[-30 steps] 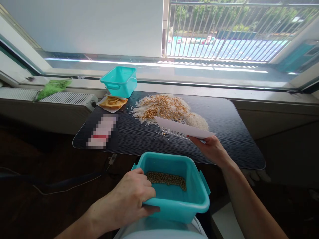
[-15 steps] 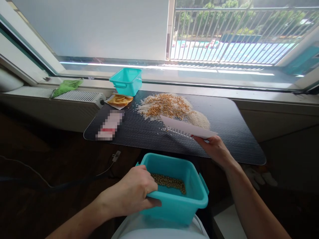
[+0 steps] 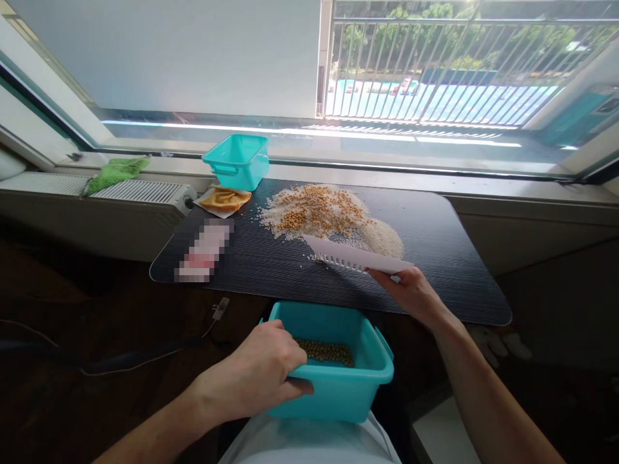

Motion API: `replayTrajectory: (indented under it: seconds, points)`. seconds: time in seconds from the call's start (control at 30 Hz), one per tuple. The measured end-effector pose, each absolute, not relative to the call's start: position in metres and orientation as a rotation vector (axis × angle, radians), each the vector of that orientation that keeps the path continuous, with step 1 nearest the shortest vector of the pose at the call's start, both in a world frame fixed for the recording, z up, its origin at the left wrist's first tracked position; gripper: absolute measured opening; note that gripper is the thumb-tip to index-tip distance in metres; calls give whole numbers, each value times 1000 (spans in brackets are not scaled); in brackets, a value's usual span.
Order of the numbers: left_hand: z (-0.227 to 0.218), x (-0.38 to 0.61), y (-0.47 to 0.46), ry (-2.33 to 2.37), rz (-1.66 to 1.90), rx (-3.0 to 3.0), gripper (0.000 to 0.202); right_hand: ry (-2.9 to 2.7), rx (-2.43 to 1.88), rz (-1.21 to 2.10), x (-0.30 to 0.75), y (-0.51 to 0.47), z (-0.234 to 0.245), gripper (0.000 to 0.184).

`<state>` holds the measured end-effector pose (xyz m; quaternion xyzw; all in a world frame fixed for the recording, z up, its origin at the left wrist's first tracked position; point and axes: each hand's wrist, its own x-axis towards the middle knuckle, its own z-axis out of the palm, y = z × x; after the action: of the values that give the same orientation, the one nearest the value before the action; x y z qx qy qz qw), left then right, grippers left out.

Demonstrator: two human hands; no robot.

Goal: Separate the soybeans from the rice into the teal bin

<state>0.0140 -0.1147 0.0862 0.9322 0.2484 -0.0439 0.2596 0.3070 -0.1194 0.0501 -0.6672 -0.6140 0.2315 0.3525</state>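
My left hand point(image 3: 265, 367) is closed over the near left rim of a teal plastic bin point(image 3: 338, 390), thumb outside. Greenish-brown round peas or beans point(image 3: 326, 352) lie on the bin's floor, partly hidden by the hand. My right hand point(image 3: 411, 290) pinches the right end of a flat white card point(image 3: 353, 251) with a comb-like row of holes along its near edge. The card is tilted over the dark table point(image 3: 435, 258), at the near side of a spread pile of white rice-like grains point(image 3: 384, 238) mixed with yellow-orange peas point(image 3: 322, 206).
A second teal bin point(image 3: 236, 164) stands at the table's back left. Beside it, a folded yellow cloth point(image 3: 225, 198) lies on white paper. A blurred pink-white packet point(image 3: 206, 251) is at the left. A green cloth point(image 3: 118, 174) lies on the radiator point(image 3: 145, 191) under the window.
The view has shifted slightly. My left hand keeps its hold on the bin, which sits a little more tilted. The card stays in my right hand near the pile's front edge.
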Motion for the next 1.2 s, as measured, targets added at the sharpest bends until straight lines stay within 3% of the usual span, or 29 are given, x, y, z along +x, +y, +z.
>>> replayTrajectory:
  seconds: [0.67,1.03,1.2]
  points:
    - [85,10,-106,637,-98,2519,29,-1641,-1697,650,301,-117,62,28]
    - [88,-1,-105,673,-92,2484,24,-1734,-1548,1126,284,-135,68,27]
    - [81,-2,-104,685,-122,2525,27,-1577,-1563,857,263,-123,55,28]
